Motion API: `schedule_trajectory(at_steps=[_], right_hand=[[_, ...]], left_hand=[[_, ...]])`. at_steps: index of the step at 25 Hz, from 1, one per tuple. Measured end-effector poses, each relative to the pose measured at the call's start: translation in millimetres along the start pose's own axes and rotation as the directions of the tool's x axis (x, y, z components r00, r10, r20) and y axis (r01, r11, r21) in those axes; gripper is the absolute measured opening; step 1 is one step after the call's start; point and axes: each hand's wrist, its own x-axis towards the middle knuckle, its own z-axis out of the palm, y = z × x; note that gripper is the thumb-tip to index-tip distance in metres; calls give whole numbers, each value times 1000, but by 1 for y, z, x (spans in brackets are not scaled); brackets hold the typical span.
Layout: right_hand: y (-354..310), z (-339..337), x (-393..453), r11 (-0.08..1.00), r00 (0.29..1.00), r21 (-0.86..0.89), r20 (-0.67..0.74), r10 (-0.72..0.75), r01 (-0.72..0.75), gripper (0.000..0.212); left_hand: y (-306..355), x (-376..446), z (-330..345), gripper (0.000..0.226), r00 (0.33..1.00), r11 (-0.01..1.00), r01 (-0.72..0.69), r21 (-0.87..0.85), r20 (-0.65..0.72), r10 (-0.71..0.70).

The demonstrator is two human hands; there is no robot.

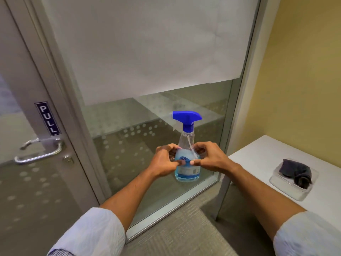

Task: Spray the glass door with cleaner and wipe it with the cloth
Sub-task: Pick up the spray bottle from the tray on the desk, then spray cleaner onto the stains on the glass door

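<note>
Head view. Clear plastic spray bottle (187, 159) with blue trigger head and pale blue liquid is held upright near frame centre, in front of the lower clear part of the glass panel (147, 52), nozzle toward 9 o'clock. Left hand (164, 161) grips the bottle body from 9 o'clock, fingers curled round it. Right hand (206, 157) grips it from 3 o'clock, thumb across the label. Upper part of the panel is frosted. At 9 o'clock: grey-framed glass door (27, 182) with a "PULL" sign (47, 118) above a silver lever handle (39, 151). At 3 o'clock: dark grey crumpled cloth (296, 172) lying in a clear shallow tray (287, 189) on a white table (276, 154), well apart from both hands.
</note>
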Motion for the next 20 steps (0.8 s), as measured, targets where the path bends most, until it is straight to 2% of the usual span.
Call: schedule_trajectory(at_steps=[11,20], right_hand=[[-138,106,-52,973,957,54,177,-229,223,43],[-275,199,-49,913,889,200,230,-396,355,40]], left_hand=[[-1,-189,-109,37,969,987,134,93,-222,-111],[-11,-305,-232,31,900,969,185,165,-424,-100]])
